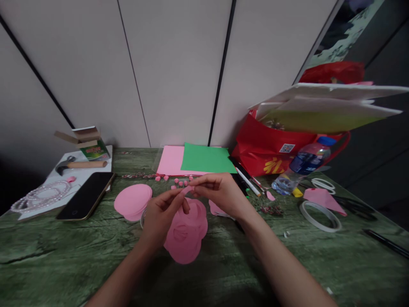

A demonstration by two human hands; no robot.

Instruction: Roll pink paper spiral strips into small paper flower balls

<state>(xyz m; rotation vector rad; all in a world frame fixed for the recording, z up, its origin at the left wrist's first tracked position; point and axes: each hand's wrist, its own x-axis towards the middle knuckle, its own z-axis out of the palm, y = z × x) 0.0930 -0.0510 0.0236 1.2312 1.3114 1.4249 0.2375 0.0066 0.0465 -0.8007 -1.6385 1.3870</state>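
Between my fingertips is a small strip of pink paper (186,190), pinched from both sides above the table. My left hand (162,213) grips its left end with thumb and forefinger; my right hand (220,194) has its right end. Below them lies a pile of pink paper pieces (187,245), rounded and overlapping, partly covered by my left hand. To the left sits a stack of pink paper circles (132,200). Several small pink paper balls (181,183) lie just beyond my hands. More pink paper (216,208) shows partly behind my right wrist.
Green and pink sheets (207,158) lie at the back. On the left are a phone (87,196), a hammer (81,165), a bead string (44,196) and an opened box (92,145). A red bag (255,147), water bottle (302,166), pens (249,181) and tape roll (320,216) stand or lie right.
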